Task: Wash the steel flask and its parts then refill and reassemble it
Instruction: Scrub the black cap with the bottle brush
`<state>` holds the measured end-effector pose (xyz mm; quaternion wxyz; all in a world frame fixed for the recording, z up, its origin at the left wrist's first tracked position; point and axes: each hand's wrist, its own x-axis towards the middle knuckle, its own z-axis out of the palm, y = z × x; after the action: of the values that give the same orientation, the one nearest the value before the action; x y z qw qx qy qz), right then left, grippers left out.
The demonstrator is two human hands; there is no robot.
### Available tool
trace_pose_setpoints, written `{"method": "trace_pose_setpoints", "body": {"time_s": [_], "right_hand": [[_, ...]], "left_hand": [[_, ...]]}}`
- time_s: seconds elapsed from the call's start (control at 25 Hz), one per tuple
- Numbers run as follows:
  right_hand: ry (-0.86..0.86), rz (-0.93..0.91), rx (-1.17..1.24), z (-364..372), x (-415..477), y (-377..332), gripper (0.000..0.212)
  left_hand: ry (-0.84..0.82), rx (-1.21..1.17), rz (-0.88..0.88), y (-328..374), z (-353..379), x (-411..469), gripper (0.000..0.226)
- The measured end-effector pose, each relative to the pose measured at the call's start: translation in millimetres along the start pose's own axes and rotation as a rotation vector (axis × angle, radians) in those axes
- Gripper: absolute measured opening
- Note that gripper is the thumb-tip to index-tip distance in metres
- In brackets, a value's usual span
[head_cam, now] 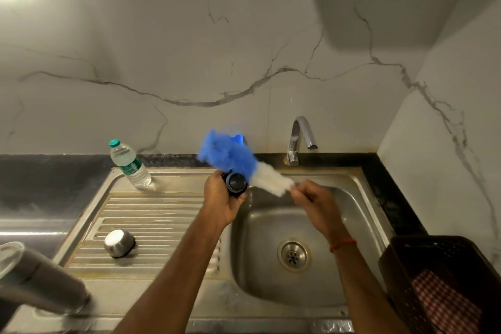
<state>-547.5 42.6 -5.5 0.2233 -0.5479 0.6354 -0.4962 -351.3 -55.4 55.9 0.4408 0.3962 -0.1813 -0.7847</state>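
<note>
The left hand (222,198) is curling its fingers (214,182) closed around a dark round stopper (236,183), holding it over the near-left rim of the sink (360,198), while the right hand (315,202) is pinching its fingers (299,189) shut on the thin end of a bottle brush (244,164) whose white and blue bristles are lying across the stopper's top edge. This looks like the washing step, with one of the flask's parts being scrubbed; the brush is blurred, so it is probably being worked back and forth. The next move will likely call for a rinse under the tap (298,141), standing at one o'clock from the hands, which is not visibly running. At eight o'clock from the hands a steel cup (119,243) is sitting upside down on the ribbed drainboard (151,214), and further out at eight o'clock the steel flask (40,282) is lying tilted at the worktop's edge, blurred. At ten o'clock a plastic water bottle (130,165) is standing, possibly for the refill. A dark basket (406,266) holding a checked cloth (444,304) is sitting at four o'clock. Nothing is blocking the way to the tap.
</note>
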Motion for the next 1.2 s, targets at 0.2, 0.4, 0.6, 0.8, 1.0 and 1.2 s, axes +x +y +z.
{"method": "trace_pose_setpoints", "body": {"time_s": [0.2,0.4,0.6,0.8,1.0,1.2], "right_hand": [[-0.037,0.024,0.024,6,-4,1,0.014],[0.133,0.201,0.216,2,-27,20,0.015],[0.022,0.114,0.21,24,-14,-6,0.004],[-0.005,0.159,0.054,15,-26,26,0.014],[-0.025,0.045,0.085,19,-6,-11,0.013],[-0.034,0.092,0.012,12,-26,11,0.014]], "left_hand": [[-0.063,-0.112,-0.06,2,-4,-2,0.037],[0.025,-0.034,-0.006,12,-14,-2,0.062],[-0.07,0.057,0.047,3,-3,-15,0.059],[0.051,0.272,0.083,2,-11,-16,0.062],[0.039,0.282,0.029,-6,-13,-16,0.037],[-0.019,0.191,0.013,3,-18,-14,0.043]]}}
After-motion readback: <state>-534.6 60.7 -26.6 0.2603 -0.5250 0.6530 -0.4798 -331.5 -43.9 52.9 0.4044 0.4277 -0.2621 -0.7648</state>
